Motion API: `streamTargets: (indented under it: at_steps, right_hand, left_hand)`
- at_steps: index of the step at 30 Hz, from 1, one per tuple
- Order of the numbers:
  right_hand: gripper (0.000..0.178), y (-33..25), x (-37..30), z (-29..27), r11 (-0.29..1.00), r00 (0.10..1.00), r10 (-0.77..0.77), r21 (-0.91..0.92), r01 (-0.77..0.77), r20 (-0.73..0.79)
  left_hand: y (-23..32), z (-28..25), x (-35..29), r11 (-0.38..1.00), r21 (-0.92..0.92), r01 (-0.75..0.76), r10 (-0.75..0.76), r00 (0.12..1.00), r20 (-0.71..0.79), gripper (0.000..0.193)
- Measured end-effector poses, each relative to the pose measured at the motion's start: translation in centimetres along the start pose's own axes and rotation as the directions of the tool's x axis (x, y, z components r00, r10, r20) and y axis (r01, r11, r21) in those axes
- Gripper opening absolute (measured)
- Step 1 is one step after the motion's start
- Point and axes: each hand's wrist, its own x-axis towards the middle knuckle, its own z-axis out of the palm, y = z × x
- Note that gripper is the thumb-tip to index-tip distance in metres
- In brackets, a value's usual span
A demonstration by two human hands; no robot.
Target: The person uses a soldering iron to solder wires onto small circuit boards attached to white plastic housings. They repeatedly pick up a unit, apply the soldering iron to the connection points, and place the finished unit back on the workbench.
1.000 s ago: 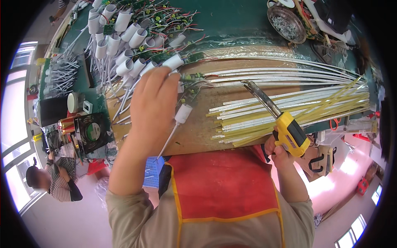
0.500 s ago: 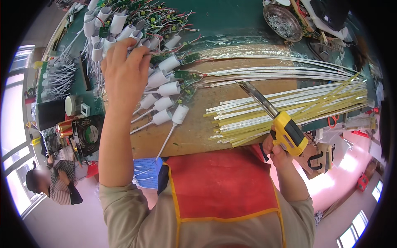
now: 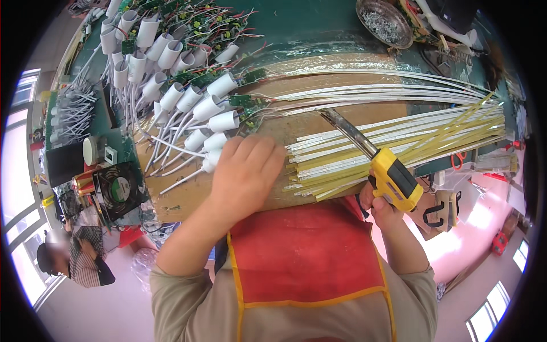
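Note:
My right hand [image 3: 383, 204] grips a yellow-and-black soldering gun [image 3: 399, 179] at the table's front edge, its metal tip pointing up and left over the strips. My left hand [image 3: 248, 171] is bent down over the brown board, fingers together and curled. Its fingertips are hidden, so what they hold cannot be made out. Right beside its fingers lie white plastic cylinders [image 3: 223, 121] with white cables. Small green circuit boards [image 3: 240, 101] with thin wires stick out of some. Long white strips [image 3: 364, 91] run right from the boards.
More yellow and white strips [image 3: 342, 162] lie in a bundle on the right. A heap of white tubes and green boards [image 3: 194, 28] fills the back left. At the back right stands a round metal dish [image 3: 384, 25]. A black fan [image 3: 118, 190] sits at left; another person [image 3: 85, 256] is beyond.
My left hand has come from the heap at the back left toward me, over the nearest cylinders, covering one that showed before. The soldering gun has barely shifted.

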Motion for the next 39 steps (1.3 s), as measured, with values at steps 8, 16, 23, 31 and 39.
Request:
streamTargets:
  at_steps: [8,16,23,31,39]
  right_hand:
    - [0.068,-0.1,-0.1,-0.3,0.999,0.998,0.053,0.009,-0.054,0.042]
    - [0.069,0.2,-0.1,-0.7,0.996,0.998,0.034,-0.085,-0.03,0.049]
    - [0.069,0.1,-0.2,-0.4,0.999,0.999,0.047,-0.021,-0.046,0.027]
    - [0.069,0.2,-0.2,-0.5,0.997,0.999,0.012,-0.076,-0.008,0.047]
    - [0.067,0.7,-0.5,-0.8,0.994,0.998,0.02,-0.108,-0.014,0.06]
  left_hand:
    - [1.2,-0.2,-1.1,0.991,0.07,0.117,-0.122,0.99,0.075,0.028]
    - [2.7,0.8,-1.3,0.993,0.058,0.104,-0.108,0.992,0.065,0.025]
    - [1.7,0.1,0.3,0.98,0.029,0.196,-0.199,0.971,0.133,0.026]
    - [2.5,0.5,1.7,0.992,0.022,0.128,-0.13,0.968,0.215,0.019]
    - [1.8,0.2,0.9,0.991,-0.054,0.122,-0.119,0.991,0.054,0.021]
